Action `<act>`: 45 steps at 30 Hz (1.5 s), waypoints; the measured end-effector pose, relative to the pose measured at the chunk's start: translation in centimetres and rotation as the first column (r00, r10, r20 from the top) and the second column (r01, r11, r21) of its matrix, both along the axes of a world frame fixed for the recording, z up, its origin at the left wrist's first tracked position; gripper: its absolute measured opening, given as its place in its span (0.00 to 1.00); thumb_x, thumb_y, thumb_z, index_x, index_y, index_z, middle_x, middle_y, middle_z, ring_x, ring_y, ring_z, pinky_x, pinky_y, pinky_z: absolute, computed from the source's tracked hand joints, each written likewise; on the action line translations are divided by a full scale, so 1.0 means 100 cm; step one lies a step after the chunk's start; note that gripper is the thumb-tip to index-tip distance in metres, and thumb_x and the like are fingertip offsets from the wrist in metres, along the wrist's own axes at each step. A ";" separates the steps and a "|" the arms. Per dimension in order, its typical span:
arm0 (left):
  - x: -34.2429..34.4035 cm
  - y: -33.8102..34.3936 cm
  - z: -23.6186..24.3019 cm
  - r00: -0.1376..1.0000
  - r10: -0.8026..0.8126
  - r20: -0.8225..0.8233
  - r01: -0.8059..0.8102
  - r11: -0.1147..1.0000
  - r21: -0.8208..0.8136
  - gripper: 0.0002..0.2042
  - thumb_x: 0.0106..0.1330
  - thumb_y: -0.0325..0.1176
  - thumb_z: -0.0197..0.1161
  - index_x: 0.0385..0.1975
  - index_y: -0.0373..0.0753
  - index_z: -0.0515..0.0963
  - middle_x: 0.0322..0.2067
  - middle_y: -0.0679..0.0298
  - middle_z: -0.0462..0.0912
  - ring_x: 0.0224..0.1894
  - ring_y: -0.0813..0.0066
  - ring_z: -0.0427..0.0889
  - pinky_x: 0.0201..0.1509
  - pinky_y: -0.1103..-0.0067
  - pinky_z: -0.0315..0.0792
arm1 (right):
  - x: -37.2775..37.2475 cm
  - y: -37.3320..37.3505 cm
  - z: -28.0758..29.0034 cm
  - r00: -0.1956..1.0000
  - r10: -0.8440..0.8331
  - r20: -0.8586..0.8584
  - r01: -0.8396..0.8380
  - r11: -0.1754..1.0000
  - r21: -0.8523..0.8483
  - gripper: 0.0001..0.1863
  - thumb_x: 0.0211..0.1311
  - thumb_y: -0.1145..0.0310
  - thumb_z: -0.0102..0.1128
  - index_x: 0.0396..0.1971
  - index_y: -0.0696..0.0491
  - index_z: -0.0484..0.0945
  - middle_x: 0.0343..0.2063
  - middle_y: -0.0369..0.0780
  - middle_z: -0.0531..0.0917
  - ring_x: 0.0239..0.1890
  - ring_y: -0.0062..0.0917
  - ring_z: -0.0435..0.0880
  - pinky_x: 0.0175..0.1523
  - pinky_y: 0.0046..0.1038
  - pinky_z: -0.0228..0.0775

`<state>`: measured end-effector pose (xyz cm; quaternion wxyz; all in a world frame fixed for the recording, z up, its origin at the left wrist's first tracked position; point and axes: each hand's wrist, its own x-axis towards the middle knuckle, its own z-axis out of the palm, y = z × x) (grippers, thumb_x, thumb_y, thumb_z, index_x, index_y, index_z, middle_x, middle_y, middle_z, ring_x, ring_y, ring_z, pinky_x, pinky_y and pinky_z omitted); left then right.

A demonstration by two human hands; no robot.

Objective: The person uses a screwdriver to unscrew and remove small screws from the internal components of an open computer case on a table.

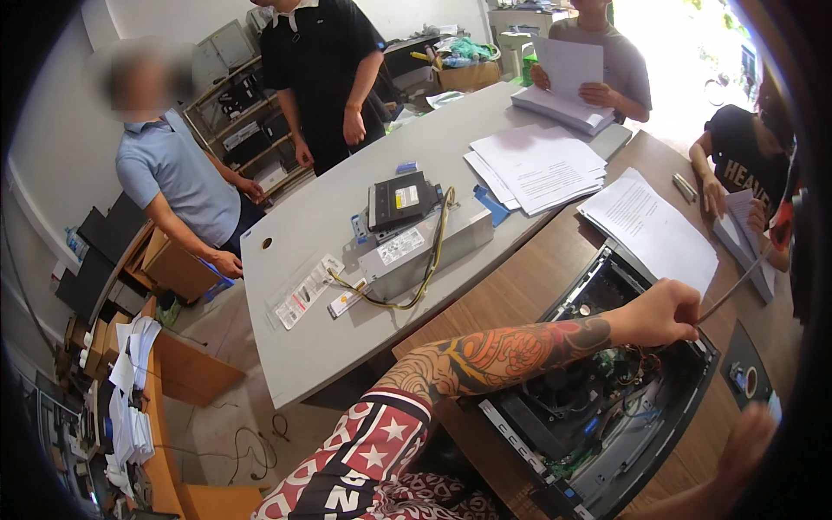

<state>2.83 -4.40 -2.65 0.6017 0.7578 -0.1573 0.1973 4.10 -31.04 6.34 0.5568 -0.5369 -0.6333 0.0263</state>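
An open desktop computer case [555,451] lies flat on a brown wooden table [520,286], showing a black fan, a green board and loose wires. My left hand [663,312], on a tattooed forearm, is over the case's far edge. It is closed on the lower end of a thin grey rod-like tool [737,284] that slants up to the right. My right hand [750,432] is a blur at the lower right, just past the case's right side. Whether it holds anything is not visible. A black front panel [745,377] lies beside the case.
A grey table [312,338] carries a silver power supply [416,251] with yellow cables, a black drive [400,201] and paper stacks [537,165]. White sheets [650,227] lie behind the case. Several other people stand or sit around the tables, some handling papers. Cluttered shelves stand at left.
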 end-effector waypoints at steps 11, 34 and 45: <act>0.004 0.001 -0.001 1.000 -0.026 0.012 0.026 1.000 -0.008 0.07 0.54 0.22 0.69 0.23 0.32 0.75 0.21 0.60 0.82 0.26 0.77 0.80 0.32 0.79 0.74 | 0.054 0.104 -0.068 0.718 -0.648 -0.254 0.680 0.731 0.058 0.11 0.70 0.64 0.58 0.34 0.56 0.73 0.29 0.29 0.71 0.35 0.11 0.68 0.41 0.17 0.59; 0.001 0.010 -0.001 0.999 -0.033 -0.028 0.033 0.999 0.000 0.07 0.62 0.27 0.67 0.31 0.30 0.79 0.23 0.62 0.81 0.28 0.82 0.75 0.33 0.79 0.72 | 0.050 0.108 -0.073 0.829 -0.481 -0.285 0.459 0.877 -0.145 0.10 0.66 0.68 0.61 0.41 0.59 0.78 0.32 0.33 0.78 0.36 0.14 0.76 0.42 0.20 0.68; 0.001 0.008 0.007 0.987 -0.038 -0.154 0.038 0.999 -0.002 0.09 0.60 0.22 0.64 0.41 0.31 0.80 0.33 0.60 0.86 0.39 0.77 0.85 0.47 0.79 0.79 | 0.049 0.103 -0.064 0.838 -0.479 -0.262 0.449 0.878 -0.169 0.09 0.64 0.72 0.60 0.35 0.63 0.83 0.29 0.37 0.80 0.35 0.19 0.81 0.42 0.21 0.71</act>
